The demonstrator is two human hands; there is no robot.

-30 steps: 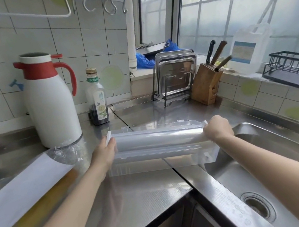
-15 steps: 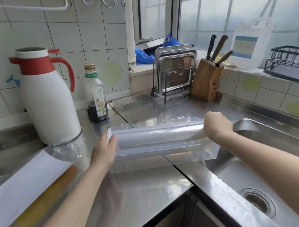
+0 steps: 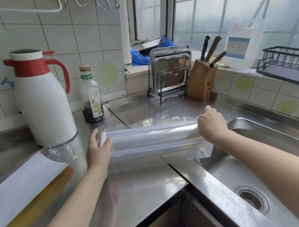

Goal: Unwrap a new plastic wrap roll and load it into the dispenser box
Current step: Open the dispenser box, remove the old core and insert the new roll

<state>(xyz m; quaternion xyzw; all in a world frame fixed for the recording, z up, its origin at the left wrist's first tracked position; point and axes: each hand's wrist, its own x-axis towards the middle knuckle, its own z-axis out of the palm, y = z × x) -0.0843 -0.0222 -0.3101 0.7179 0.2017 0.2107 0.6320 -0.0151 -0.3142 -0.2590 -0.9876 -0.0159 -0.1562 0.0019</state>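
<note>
A clear plastic wrap roll point(image 3: 152, 135) lies lengthwise in the open top of a transparent dispenser box point(image 3: 158, 156) that stands on the steel counter beside the sink. My left hand point(image 3: 99, 152) grips the roll's left end, thumb over the top. My right hand point(image 3: 211, 125) curls around the roll's right end. The box's clear lid point(image 3: 146, 124) stands open behind the roll. The torn wrapper point(image 3: 23, 183), a white and yellow sheet with crumpled film, lies on the counter at the left.
A white and red thermos jug point(image 3: 42, 100) and a dark sauce bottle point(image 3: 91, 95) stand behind the box. Metal trays in a rack point(image 3: 171, 71) and a knife block point(image 3: 201, 78) stand further back. The sink basin point(image 3: 255, 174) is at the right; the counter's front edge lies close below the box.
Both hands stay on the roll's ends. The roll has sunk slightly lower into the box. The camera view has shifted a little.
</note>
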